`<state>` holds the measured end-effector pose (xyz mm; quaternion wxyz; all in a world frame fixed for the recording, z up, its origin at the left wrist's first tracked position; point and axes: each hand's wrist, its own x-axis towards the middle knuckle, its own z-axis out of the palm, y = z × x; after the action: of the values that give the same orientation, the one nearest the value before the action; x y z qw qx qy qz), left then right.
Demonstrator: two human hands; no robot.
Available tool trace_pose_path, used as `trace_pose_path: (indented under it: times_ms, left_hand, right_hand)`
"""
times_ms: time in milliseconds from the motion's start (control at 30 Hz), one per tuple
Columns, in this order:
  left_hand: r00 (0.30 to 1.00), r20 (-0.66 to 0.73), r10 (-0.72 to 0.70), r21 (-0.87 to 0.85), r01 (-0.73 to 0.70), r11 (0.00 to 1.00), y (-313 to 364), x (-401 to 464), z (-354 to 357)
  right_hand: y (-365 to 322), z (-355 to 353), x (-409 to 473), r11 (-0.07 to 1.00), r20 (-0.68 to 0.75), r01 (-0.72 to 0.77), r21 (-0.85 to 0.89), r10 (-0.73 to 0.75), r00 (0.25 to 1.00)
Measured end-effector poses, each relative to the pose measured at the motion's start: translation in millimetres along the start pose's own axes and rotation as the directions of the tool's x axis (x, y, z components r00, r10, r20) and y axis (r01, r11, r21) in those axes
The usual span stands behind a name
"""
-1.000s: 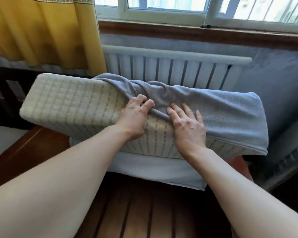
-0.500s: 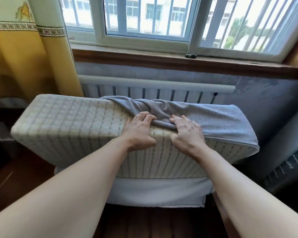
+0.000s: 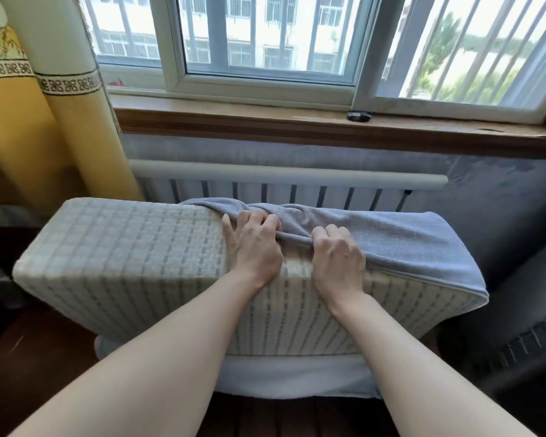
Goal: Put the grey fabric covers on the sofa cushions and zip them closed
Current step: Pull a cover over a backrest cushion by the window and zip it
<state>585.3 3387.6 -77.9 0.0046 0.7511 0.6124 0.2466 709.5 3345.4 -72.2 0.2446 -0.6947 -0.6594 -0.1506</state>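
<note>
A thick sofa cushion [image 3: 123,263] with a cream checked lining stands on its long edge in front of me. A grey fabric cover [image 3: 416,244] is pulled over its right end and lies bunched along the top. My left hand [image 3: 256,247] and my right hand [image 3: 338,257] sit side by side at the cover's rolled edge, fingers curled and gripping the grey fabric. The cushion's left half is bare. No zip is visible.
A white cloth [image 3: 290,376] lies under the cushion on a dark wooden slatted seat [image 3: 44,367]. Behind stand a white radiator [image 3: 297,190], a wooden window sill [image 3: 297,127] and a yellow curtain [image 3: 44,137] at left. Grey upholstery [image 3: 517,326] is at right.
My fingers went from lying flat on the cover to curling and gripping its edge. The view has tilted up, so more of the window shows.
</note>
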Motion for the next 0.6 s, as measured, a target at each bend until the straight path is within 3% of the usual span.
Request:
trace_pose_path:
  times_ms: [67, 133, 267, 467, 600]
  left_hand:
    - [0.997, -0.078, 0.021, -0.01, -0.022, 1.0, -4, 11, 1]
    - [0.988, -0.117, 0.097, 0.018, -0.095, 0.995, -15, 26, -1]
    - [0.955, -0.041, 0.293, 0.104, -0.288, 0.952, -65, 56, -12]
    - [0.967, -0.019, 0.255, 0.138, -0.25, 0.958, -78, 71, -20]
    - [0.937, -0.054, 0.346, 0.175, -0.332, 0.927, -83, 81, -17]
  right_hand:
    - [-6, 4, 8, 0.999, -0.019, -0.002, -0.043, 0.002, 1.0]
    - [-5, 10, 20, 0.999, 0.062, -0.036, -0.028, 0.037, 0.997]
    - [-3, 8, 32, 0.999, 0.192, -0.022, 0.033, 0.015, 0.981]
    - [-34, 10, 42, 0.988, 0.228, -0.093, -0.122, 0.119, 0.967]
    - [-64, 21, 50, 0.976, 0.208, -0.062, -0.207, 0.105, 0.972]
